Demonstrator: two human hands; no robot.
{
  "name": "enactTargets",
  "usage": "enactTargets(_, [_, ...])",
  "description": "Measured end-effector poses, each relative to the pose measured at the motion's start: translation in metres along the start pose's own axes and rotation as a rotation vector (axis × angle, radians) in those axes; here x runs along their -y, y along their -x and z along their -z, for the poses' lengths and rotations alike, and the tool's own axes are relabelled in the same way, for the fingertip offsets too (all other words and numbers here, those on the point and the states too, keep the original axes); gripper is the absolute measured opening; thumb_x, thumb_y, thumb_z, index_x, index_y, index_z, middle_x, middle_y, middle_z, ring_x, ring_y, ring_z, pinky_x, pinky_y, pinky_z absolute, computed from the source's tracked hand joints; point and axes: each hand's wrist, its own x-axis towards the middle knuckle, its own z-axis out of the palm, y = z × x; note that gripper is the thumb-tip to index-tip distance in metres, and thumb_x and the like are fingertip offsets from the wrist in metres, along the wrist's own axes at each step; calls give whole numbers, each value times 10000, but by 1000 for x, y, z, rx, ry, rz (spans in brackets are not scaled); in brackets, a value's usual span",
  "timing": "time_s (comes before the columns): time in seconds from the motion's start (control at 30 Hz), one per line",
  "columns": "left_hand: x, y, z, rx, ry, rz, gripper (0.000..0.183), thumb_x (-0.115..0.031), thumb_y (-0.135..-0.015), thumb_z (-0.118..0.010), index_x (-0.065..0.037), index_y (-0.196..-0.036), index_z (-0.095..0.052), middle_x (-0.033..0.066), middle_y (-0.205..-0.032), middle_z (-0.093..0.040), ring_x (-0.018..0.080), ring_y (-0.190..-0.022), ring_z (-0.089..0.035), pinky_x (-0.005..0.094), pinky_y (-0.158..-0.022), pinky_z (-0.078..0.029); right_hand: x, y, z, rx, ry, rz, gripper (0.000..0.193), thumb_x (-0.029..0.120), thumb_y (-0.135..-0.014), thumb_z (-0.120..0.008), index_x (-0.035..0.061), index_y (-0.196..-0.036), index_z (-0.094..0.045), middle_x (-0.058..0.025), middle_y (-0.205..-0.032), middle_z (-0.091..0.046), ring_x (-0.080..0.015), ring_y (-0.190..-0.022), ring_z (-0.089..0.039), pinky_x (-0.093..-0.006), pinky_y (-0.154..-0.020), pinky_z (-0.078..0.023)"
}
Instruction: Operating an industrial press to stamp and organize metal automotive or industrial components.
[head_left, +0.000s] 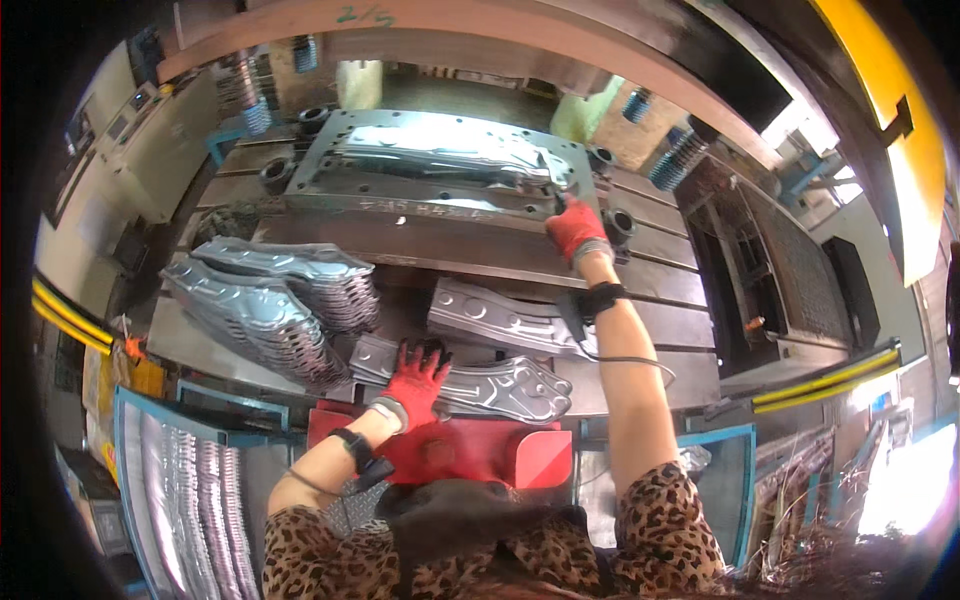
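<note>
My left hand [415, 388], in a red glove with dark fingertips, lies with its fingers spread on a long stamped metal part [505, 388] at the table's front edge. A second stamped part [490, 318] lies just beyond it, below my right forearm. My right hand [577, 235], also red-gloved, reaches to the right front corner of the press die [330, 180]. Its fingers look closed, with the dark tips at the die's edge; what they hold, if anything, is hidden. On the die lies a shiny formed sheet [450, 150], its right end close to my right fingertips.
Two stacks of stamped parts [250, 310] stand at the left of the slotted press table [655, 290]. A red stand [470, 450] is against the front edge. Blue-framed racks [125, 440] flank me, the left one holding panels. The press beam [450, 20] hangs overhead.
</note>
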Motion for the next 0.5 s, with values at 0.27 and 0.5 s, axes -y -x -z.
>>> enactTargets(0.27, [-15,-13,-40,-172,-85,106,802,-392,-701,-654,-76,-1365,-336,182,-1328,-411,389,-1215,-377,587,-1058,-164,6,8,-5,23,-26,46,514,152,-696,-512,-32,-1176,-511,-283,-986,-603,-393,-951,-586,-398,-839,-463])
enactTargets(0.5, [-18,-13,-47,-201,-156,106,755,-367,-712,-637,-77,-1352,-360,193,-1318,-419,391,-1209,-380,591,-1055,-163,23,31,-17,119,420,132,512,132,-826,-466,5,-1313,-371,-232,-961,-634,-368,-898,-623,-438,-757,-495])
